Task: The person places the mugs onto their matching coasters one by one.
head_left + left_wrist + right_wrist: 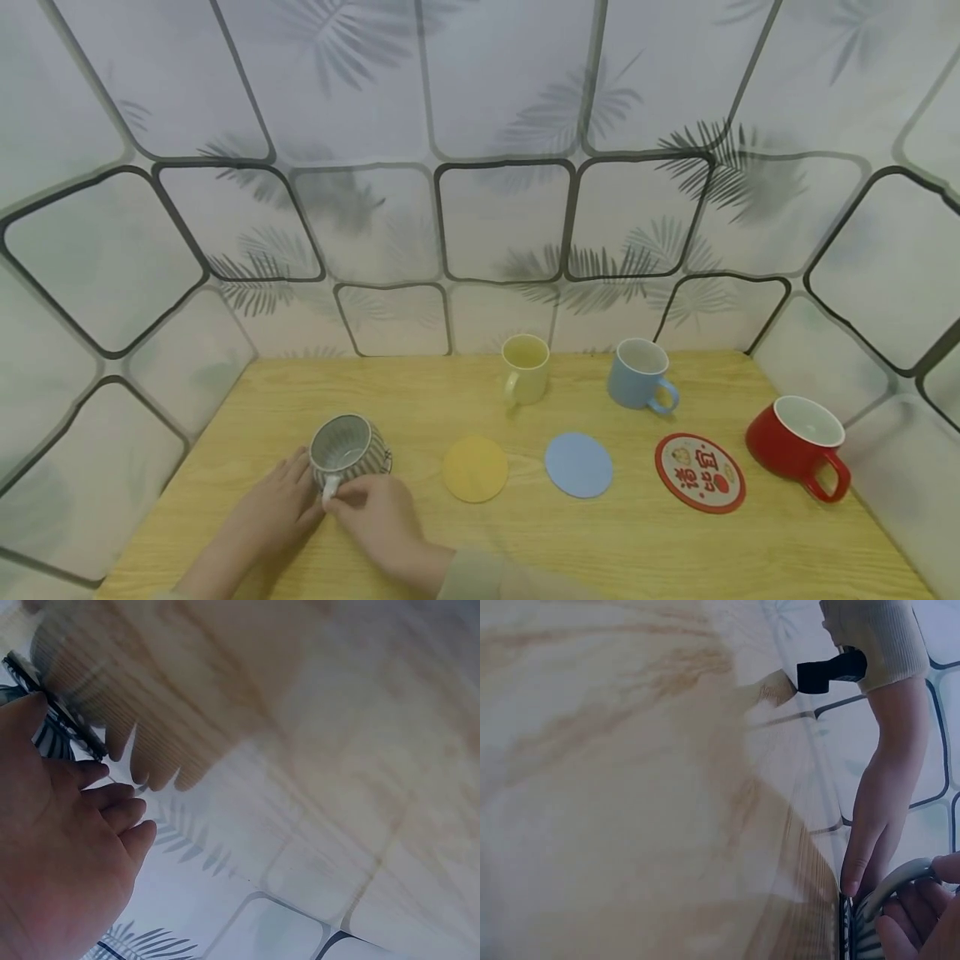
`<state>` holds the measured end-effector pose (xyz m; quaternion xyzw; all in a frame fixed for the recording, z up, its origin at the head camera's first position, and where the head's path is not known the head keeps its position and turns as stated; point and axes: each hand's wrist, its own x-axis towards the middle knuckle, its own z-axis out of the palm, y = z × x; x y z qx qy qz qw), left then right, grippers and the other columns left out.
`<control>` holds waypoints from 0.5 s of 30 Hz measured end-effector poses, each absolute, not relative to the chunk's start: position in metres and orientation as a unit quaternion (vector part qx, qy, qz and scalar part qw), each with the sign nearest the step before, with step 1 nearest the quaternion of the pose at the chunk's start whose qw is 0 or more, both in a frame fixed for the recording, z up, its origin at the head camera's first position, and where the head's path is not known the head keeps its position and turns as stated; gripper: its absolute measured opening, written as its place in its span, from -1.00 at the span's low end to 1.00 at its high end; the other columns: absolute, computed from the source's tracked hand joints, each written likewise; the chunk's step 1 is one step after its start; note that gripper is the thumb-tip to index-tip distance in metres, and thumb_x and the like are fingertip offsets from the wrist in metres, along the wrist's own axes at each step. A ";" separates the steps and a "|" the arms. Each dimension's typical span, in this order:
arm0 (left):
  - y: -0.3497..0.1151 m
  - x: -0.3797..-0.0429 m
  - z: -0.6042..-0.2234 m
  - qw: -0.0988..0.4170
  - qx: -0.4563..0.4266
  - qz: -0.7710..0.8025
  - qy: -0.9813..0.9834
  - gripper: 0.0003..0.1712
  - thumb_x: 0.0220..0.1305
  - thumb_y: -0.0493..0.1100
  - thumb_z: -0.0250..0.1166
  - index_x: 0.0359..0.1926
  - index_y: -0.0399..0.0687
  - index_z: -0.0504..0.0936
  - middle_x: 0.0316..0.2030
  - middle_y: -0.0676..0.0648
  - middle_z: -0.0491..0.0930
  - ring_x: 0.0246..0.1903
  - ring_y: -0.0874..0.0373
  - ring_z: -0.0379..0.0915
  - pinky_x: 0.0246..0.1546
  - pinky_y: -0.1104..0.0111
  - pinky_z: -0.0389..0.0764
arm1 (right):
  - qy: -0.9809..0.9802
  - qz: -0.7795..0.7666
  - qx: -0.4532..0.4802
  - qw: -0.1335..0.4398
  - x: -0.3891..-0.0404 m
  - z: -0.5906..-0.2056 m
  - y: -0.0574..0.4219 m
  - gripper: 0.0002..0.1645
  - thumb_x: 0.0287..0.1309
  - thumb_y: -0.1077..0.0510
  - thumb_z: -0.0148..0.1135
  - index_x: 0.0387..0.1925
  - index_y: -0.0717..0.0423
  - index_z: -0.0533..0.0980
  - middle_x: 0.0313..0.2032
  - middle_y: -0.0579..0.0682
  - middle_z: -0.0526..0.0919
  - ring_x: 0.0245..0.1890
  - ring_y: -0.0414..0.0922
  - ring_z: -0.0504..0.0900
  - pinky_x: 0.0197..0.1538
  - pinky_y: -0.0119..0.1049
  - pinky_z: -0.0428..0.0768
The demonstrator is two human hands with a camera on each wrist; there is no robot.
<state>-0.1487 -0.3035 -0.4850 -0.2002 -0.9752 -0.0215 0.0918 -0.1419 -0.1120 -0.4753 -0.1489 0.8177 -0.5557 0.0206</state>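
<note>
At the left of the table, a grey-and-white striped cup [363,454] stands on a thin coaster, whose dark edge [75,724] shows in the left wrist view. My right hand [382,521] pinches the cup's pale handle [900,883] between thumb and fingers. Flat on the table to the cup's left rests my left hand [273,508], its fingers extended. In the right wrist view, a fingertip of that hand is right at the coaster's edge. The cup hides most of the coaster.
Right of the hands lie a yellow coaster [476,470], a blue coaster [578,465] and a red-rimmed coaster [682,479]. Behind them stand a yellow mug [531,379] and a blue mug [633,381]. A red mug [780,442] is near the right wall. Patterned cloth walls [502,217] surround the table.
</note>
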 end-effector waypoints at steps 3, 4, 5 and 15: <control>-0.304 -0.149 -0.484 0.095 -0.201 -0.024 -0.975 -0.27 0.28 0.12 0.16 0.28 -0.30 0.32 0.24 -0.31 0.36 0.25 -0.27 0.24 0.26 -0.10 0.27 | 0.827 -0.539 -0.156 0.015 -0.143 -0.473 -0.109 -0.89 -0.02 -0.09 0.39 -0.41 -0.24 0.67 -0.41 -0.45 0.66 -0.32 -0.50 0.55 -0.15 -0.53 0.55; -0.304 -0.150 -0.483 0.095 -0.200 -0.023 -0.975 -0.28 0.28 0.12 0.16 0.28 -0.29 0.33 0.24 -0.30 0.36 0.25 -0.26 0.25 0.26 -0.11 0.27 | 0.831 -0.533 -0.160 0.014 -0.143 -0.472 -0.108 -0.89 -0.02 -0.10 0.38 -0.41 -0.25 0.67 -0.41 -0.47 0.65 -0.33 -0.51 0.55 -0.15 -0.53 0.55; -0.305 -0.150 -0.483 0.094 -0.199 -0.019 -0.975 -0.29 0.27 0.12 0.16 0.27 -0.29 0.34 0.23 -0.29 0.37 0.24 -0.26 0.26 0.25 -0.12 0.28 | 0.835 -0.525 -0.165 0.012 -0.144 -0.472 -0.107 -0.90 -0.02 -0.10 0.38 -0.41 -0.26 0.66 -0.41 -0.47 0.65 -0.32 -0.51 0.55 -0.14 -0.54 0.55; -0.310 -0.154 -0.482 0.093 -0.200 -0.005 -0.975 -0.32 0.28 0.14 0.16 0.27 -0.19 0.37 0.21 -0.23 0.41 0.19 -0.20 0.35 0.20 -0.15 0.32 | 0.865 -0.463 -0.188 0.051 -0.156 -0.467 -0.096 -0.94 0.05 -0.08 0.33 -0.37 -0.32 0.62 -0.41 -0.47 0.59 -0.38 -0.50 0.49 -0.28 -0.56 0.51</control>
